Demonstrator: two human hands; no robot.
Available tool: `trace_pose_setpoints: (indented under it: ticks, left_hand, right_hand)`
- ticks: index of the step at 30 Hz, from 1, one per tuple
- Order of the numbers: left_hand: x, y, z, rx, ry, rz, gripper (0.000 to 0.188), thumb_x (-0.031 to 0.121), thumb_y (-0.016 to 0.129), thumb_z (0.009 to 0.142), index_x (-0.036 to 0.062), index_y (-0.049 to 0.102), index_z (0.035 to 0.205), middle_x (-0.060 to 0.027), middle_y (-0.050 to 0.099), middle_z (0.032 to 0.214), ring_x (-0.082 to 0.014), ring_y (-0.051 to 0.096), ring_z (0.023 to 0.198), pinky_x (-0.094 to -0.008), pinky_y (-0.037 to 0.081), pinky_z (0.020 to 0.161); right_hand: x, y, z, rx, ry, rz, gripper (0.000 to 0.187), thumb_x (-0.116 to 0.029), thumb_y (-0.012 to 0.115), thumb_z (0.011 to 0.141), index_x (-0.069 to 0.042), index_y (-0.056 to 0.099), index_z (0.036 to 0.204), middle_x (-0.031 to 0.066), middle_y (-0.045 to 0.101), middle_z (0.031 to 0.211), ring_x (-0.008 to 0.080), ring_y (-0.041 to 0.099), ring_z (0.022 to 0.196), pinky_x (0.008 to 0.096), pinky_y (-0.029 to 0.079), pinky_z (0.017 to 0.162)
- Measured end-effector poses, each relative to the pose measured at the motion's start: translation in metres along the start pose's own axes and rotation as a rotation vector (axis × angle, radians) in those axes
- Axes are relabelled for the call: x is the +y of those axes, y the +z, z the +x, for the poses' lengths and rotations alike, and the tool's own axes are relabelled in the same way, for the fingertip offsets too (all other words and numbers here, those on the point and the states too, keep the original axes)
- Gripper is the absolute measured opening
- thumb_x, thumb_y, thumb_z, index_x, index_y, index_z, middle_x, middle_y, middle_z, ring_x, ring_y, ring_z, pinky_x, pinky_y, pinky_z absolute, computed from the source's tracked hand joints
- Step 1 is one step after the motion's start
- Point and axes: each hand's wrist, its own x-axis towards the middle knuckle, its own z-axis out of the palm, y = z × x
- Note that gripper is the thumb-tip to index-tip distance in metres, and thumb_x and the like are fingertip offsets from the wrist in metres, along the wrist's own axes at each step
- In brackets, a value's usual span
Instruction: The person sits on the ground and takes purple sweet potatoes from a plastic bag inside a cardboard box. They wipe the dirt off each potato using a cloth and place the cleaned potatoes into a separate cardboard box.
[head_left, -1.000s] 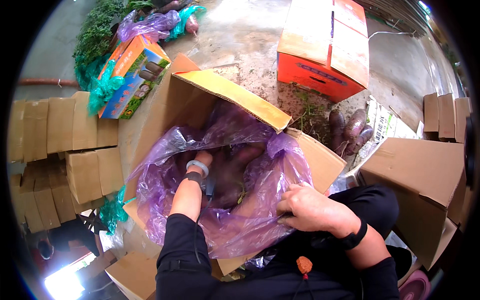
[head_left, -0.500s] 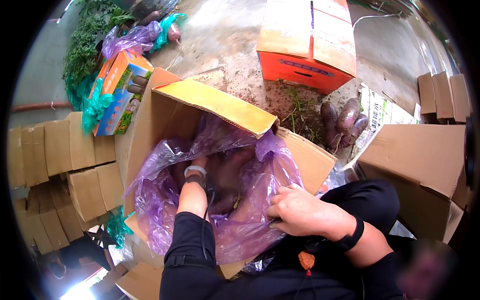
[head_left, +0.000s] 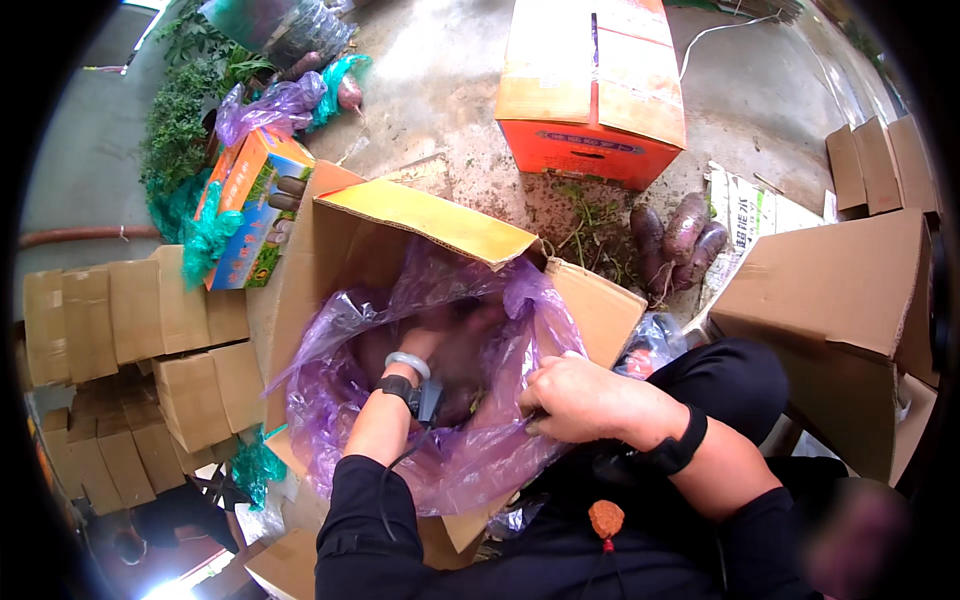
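1. Inside the open cardboard box, as the head view is showing it, a purple plastic bag is lining the walls and gaping upward, its loose folds spilling over the near edge.
2. Within the bag, our left hand is lying deep, a white bangle circling its wrist. The dim, hazy interior is hiding its fingers, so we are unable to tell whether they are wide, narrow or holding anything.
3. Beside that hand, dim reddish shapes are showing; we are judging them to be roots like the purple roots lying on the floor beyond the box.
4. Near the brown flap, our right hand is pinching the bag's edge, its fingers narrow and holding a fold of the film.
5. For the left hand, we should be working by touch, since sight is helping little: laying the palm along a shape rather than poking at it.
6. For the right hand, we should be drawing the edge outward gently, so that the mouth is opening wide and the thin film is not tearing.
7. At the left wrist, a grey device is sitting close to the folds; we should be minding it, as it could be snagging.
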Motion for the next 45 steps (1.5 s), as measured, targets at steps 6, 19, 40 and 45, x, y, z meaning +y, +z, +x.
trace_pose_setpoints:
  ticks: [6,19,40,45]
  left_hand:
    - [-0.014,-0.057,-0.034,0.374,0.24,0.288,0.03,0.028,0.058,0.091,0.0014,0.07,0.096,-0.0222,0.069,0.089,-0.0391,0.067,0.086,-0.0474,0.053,0.071]
    - [0.047,-0.191,-0.253,0.499,0.639,0.511,0.028,0.027,0.055,0.091,0.0027,0.068,0.085,-0.0216,0.067,0.086,-0.0418,0.063,0.085,-0.0506,0.05,0.075]
    - [0.283,-0.216,-0.442,0.763,1.442,0.551,0.025,0.018,0.051,0.092,-0.0001,0.066,0.083,-0.0191,0.061,0.073,-0.039,0.061,0.071,-0.0468,0.047,0.063]
    - [0.369,-0.162,-0.387,0.707,1.59,0.276,0.04,0.034,0.059,0.093,-0.0039,0.066,0.082,-0.0216,0.061,0.069,-0.0347,0.057,0.059,-0.0416,0.046,0.06]
  right_hand:
    - [-0.002,-0.009,0.002,-0.073,0.053,0.282,0.033,-0.031,0.071,0.08,-0.006,0.07,0.102,0.015,0.07,0.096,0.0321,0.064,0.099,0.0417,0.05,0.088]
    - [0.02,0.007,-0.008,0.313,0.034,0.279,0.04,-0.027,0.072,0.078,-0.006,0.069,0.112,0.0158,0.069,0.108,0.0283,0.065,0.104,0.0373,0.05,0.092]
    - [-0.065,-0.042,-0.051,1.377,-0.24,0.242,0.112,-0.022,0.092,0.053,-0.002,0.03,0.144,0.0218,0.048,0.131,0.0389,0.048,0.122,0.0452,0.039,0.105]
    - [-0.025,-0.065,-0.069,1.316,-0.238,0.642,0.098,-0.012,0.087,0.062,0.0,0.029,0.14,0.0162,0.05,0.127,0.0272,0.053,0.117,0.038,0.043,0.102]
